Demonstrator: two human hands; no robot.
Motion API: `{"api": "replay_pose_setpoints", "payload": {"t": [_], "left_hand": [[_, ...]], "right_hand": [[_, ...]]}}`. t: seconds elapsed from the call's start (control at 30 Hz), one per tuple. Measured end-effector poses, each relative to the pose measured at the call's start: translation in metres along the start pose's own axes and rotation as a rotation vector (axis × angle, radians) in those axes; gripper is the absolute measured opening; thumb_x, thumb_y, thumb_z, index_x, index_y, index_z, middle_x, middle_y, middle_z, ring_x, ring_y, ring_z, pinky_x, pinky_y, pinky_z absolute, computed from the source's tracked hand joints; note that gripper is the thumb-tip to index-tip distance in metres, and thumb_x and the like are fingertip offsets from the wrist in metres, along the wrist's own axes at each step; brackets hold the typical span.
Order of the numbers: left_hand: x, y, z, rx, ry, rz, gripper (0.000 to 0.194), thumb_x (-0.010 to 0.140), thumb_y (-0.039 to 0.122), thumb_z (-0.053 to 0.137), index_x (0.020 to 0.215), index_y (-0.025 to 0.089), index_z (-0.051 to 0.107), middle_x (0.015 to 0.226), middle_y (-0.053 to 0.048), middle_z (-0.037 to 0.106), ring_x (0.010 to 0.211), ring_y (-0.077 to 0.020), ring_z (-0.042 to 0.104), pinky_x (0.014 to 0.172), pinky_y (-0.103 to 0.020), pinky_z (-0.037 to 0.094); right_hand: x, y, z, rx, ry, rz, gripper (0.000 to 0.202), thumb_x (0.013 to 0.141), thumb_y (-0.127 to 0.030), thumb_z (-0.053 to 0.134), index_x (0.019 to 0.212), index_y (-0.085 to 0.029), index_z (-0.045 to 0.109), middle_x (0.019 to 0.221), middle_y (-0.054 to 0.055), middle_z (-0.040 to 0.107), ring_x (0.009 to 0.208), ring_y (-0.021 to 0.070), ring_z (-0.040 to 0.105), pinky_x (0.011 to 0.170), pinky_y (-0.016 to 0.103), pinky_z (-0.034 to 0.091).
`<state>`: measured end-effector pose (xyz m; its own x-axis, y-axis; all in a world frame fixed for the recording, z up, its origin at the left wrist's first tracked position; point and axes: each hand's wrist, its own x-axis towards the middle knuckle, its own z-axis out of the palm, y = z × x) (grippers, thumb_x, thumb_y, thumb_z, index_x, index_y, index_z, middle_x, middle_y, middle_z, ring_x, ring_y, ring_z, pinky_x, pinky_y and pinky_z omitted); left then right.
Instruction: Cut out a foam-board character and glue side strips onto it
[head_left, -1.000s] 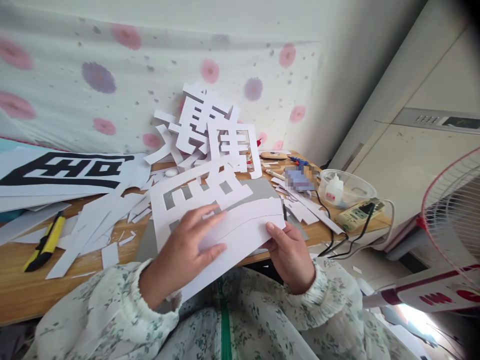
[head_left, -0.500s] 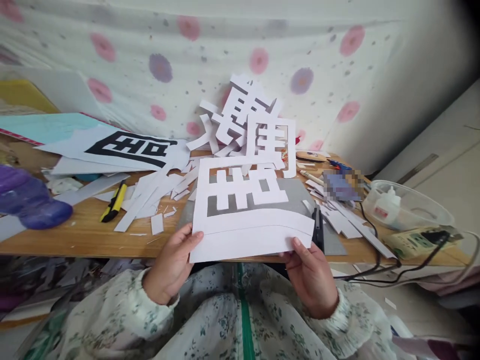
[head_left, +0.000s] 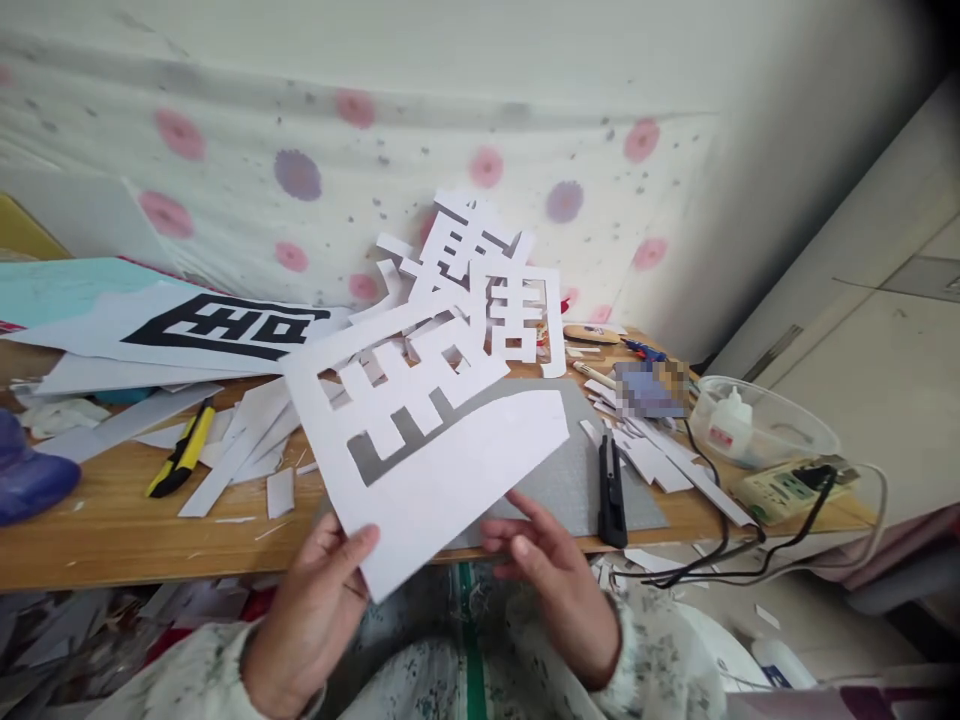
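My left hand point(head_left: 319, 600) pinches the lower left corner of a white cut-out character sheet point(head_left: 457, 470), thumb on top. The sheet is tilted, its right side raised, with window-like openings cut through its upper part. My right hand point(head_left: 551, 575) is off the sheet, just below its lower edge, fingers apart and holding nothing. Under the sheet lies a grey cutting mat point(head_left: 570, 485), partly covered. A black utility knife point(head_left: 612, 490) rests at the mat's right side. Behind the sheet, more white cut-out characters point(head_left: 517, 310) lean against the curtained wall.
On the left lie a yellow-black utility knife point(head_left: 181, 448), paper strips point(head_left: 240, 450), a printed black character point(head_left: 225, 325) and a purple object point(head_left: 30, 470). At right are a clear plastic basin point(head_left: 795, 425), a white glue bottle point(head_left: 730, 420) and a power strip point(head_left: 784, 490) with trailing cables.
My right hand has let go of the sheet's right corner and opened. The sheet has swung anticlockwise in my left hand. The view has also shifted.
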<state>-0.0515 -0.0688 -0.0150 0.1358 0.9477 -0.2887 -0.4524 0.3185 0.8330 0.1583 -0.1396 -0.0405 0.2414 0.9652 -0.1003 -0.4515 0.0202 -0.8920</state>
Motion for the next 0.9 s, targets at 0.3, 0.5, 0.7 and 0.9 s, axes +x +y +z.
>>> {"api": "replay_pose_setpoints", "payload": {"t": [0.3, 0.5, 0.7, 0.9], "left_hand": [[-0.022, -0.055, 0.020, 0.221, -0.410, -0.181, 0.040, 0.084, 0.053, 0.067, 0.108, 0.022, 0.060, 0.109, -0.009, 0.076, 0.092, -0.0219, 0.073, 0.084, -0.039, 0.056], [-0.029, -0.045, 0.024, 0.979, -0.879, 0.182, 0.011, 0.084, 0.024, 0.061, 0.091, 0.019, 0.068, 0.088, -0.006, 0.076, 0.083, -0.0199, 0.070, 0.079, -0.032, 0.053], [-0.009, -0.034, 0.051, 1.435, -0.819, 1.027, 0.028, 0.092, 0.015, 0.052, 0.116, 0.018, 0.066, 0.121, -0.009, 0.071, 0.115, -0.0265, 0.063, 0.105, -0.044, 0.047], [0.015, -0.041, 0.065, 1.720, -0.783, 1.008, 0.051, 0.089, 0.025, 0.064, 0.137, 0.012, 0.053, 0.150, -0.017, 0.052, 0.141, -0.0351, 0.045, 0.117, -0.053, 0.036]], "right_hand": [[0.025, -0.004, 0.021, 0.060, 0.050, -0.069, 0.049, 0.070, -0.032, 0.080, 0.115, -0.020, 0.067, 0.095, 0.005, 0.078, 0.081, 0.0225, 0.070, 0.069, 0.031, 0.053], [0.063, -0.028, -0.032, -0.302, 0.169, -0.094, 0.056, 0.069, -0.048, 0.076, 0.114, -0.016, 0.070, 0.073, 0.003, 0.074, 0.058, 0.0213, 0.063, 0.054, 0.032, 0.049], [0.076, -0.048, -0.069, -1.115, 0.374, -0.554, 0.037, 0.080, -0.034, 0.061, 0.109, -0.015, 0.075, 0.106, 0.016, 0.073, 0.095, 0.0312, 0.066, 0.092, 0.050, 0.050], [0.063, -0.064, -0.127, -1.651, 0.371, -0.609, 0.043, 0.086, -0.014, 0.042, 0.113, -0.018, 0.076, 0.099, 0.016, 0.069, 0.091, 0.0295, 0.066, 0.084, 0.046, 0.055]]}}
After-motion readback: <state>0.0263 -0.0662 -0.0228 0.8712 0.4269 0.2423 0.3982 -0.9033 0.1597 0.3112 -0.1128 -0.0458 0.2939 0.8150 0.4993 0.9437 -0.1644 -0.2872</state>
